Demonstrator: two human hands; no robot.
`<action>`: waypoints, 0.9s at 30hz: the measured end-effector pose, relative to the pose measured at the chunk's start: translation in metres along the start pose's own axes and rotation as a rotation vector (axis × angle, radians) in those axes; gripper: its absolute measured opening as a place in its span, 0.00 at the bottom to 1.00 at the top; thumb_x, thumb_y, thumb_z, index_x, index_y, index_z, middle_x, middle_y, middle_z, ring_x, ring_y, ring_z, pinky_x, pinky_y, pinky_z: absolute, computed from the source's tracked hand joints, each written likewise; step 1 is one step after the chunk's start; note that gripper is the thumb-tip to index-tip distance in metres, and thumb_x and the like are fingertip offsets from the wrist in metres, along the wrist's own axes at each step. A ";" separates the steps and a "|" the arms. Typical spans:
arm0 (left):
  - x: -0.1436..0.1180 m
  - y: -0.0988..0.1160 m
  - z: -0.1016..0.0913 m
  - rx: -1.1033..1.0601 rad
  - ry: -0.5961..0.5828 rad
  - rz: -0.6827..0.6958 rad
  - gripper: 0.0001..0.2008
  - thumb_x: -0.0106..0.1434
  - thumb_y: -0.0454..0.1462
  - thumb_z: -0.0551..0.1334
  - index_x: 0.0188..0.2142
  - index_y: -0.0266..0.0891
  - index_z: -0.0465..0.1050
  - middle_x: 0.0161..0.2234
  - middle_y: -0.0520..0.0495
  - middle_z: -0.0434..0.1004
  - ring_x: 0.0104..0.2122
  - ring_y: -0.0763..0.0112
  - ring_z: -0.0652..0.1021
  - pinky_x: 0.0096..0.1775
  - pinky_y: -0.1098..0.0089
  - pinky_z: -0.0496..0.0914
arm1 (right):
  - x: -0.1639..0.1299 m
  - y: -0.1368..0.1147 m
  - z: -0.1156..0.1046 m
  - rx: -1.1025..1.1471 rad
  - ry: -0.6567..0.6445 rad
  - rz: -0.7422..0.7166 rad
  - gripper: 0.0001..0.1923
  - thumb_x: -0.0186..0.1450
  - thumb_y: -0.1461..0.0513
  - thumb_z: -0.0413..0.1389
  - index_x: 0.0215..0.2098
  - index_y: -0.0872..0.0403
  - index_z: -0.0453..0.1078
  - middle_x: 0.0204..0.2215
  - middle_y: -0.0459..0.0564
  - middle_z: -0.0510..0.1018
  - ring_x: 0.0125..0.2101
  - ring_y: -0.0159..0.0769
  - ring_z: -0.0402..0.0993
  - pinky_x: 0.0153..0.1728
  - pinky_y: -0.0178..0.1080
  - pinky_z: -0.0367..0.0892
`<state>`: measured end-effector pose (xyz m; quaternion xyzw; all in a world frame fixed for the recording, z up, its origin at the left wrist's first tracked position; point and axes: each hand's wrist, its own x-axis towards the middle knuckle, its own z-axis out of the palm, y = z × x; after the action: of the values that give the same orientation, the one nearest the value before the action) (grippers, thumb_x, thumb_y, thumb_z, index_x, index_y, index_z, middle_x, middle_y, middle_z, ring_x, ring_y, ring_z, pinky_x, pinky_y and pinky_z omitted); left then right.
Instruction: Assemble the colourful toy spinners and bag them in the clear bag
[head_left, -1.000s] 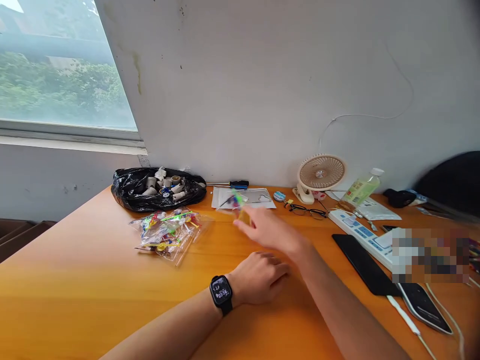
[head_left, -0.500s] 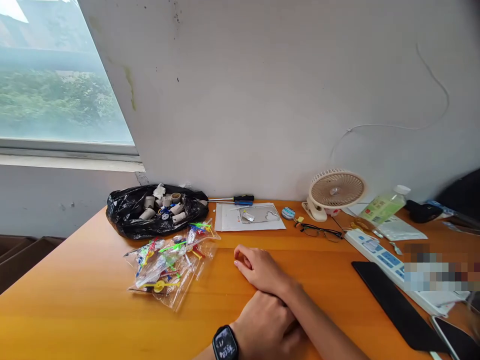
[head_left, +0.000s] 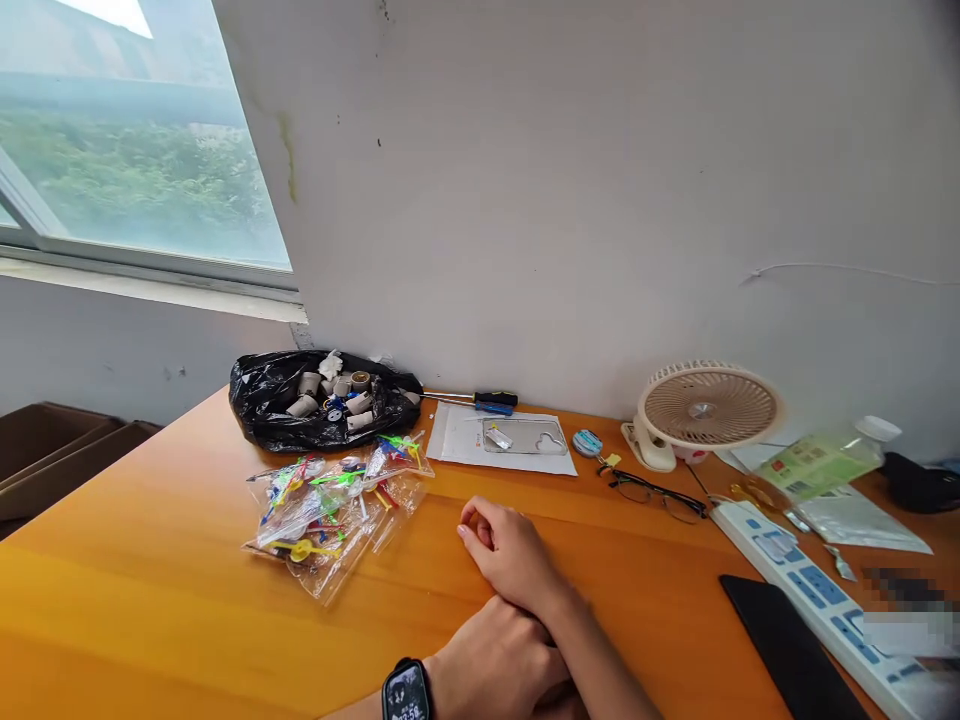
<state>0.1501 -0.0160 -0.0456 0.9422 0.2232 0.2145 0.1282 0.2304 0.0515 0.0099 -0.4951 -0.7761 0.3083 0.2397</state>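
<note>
On the orange wooden desk [head_left: 150,560], near its front edge, the right hand [head_left: 510,550] rests with fingers curled loosely inward, holding nothing visible. The left hand [head_left: 495,665], a black watch [head_left: 409,693] on its wrist, lies flat over the right forearm, touching it, fingers together. Nearest to the right hand, just to its left: a pile of clear plastic bags [head_left: 334,505] holding small coloured parts, apart from the fingers. Behind the pile, against the wall, a black bag [head_left: 322,405] with grey cylinders showing. Further right along the wall: a screwdriver [head_left: 480,400], a white sheet [head_left: 495,445] with a clear tray, glasses [head_left: 656,492], a small beige fan [head_left: 705,410], a white power strip [head_left: 817,600]
</note>
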 end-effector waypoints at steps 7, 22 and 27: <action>0.004 0.013 -0.034 -0.087 0.110 -0.024 0.05 0.65 0.37 0.66 0.34 0.41 0.71 0.37 0.50 0.82 0.37 0.66 0.80 0.46 0.68 0.70 | 0.009 0.025 -0.005 0.450 -0.004 0.018 0.11 0.69 0.53 0.60 0.38 0.53 0.73 0.25 0.42 0.70 0.25 0.31 0.64 0.27 0.35 0.59; 0.001 0.006 -0.084 0.227 0.397 -0.228 0.02 0.65 0.35 0.61 0.34 0.42 0.73 0.34 0.43 0.80 0.37 0.58 0.77 0.40 0.60 0.66 | -0.015 0.030 -0.005 0.523 0.510 0.067 0.21 0.63 0.44 0.62 0.33 0.53 0.71 0.23 0.45 0.71 0.24 0.35 0.66 0.26 0.36 0.62; -0.038 -0.049 -0.136 0.457 0.389 -0.640 0.25 0.60 0.32 0.62 0.57 0.40 0.73 0.59 0.34 0.74 0.62 0.41 0.67 0.58 0.48 0.62 | -0.053 0.023 -0.003 0.650 0.445 0.112 0.21 0.61 0.44 0.64 0.35 0.53 0.72 0.24 0.45 0.72 0.24 0.33 0.66 0.24 0.34 0.60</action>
<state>0.0385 0.0276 0.0437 0.7718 0.5656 0.2826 -0.0679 0.2676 0.0112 -0.0087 -0.4896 -0.5391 0.4355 0.5291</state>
